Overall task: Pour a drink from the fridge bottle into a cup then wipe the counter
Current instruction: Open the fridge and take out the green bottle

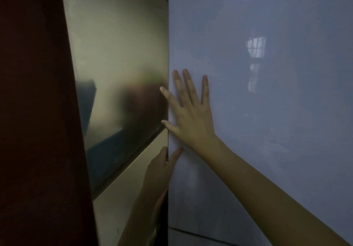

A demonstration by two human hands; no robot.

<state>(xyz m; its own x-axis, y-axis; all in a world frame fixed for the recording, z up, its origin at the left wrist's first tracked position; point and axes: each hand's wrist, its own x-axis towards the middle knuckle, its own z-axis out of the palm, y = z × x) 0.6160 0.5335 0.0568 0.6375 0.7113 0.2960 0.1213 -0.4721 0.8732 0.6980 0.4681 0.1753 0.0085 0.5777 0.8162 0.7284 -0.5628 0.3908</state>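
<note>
My right hand (191, 119) lies flat, open, on the glossy grey-blue fridge door (267, 112); my left hand's (162, 169) grip curls round its left edge. Slick, stiff, probably heavy panel.

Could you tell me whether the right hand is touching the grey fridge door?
Touching. The head view shows the right hand lying flat, fingers spread, against the fridge door beside its left edge.

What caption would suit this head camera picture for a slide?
Right hand flat on the pale fridge door, left hand gripping its edge.
</note>
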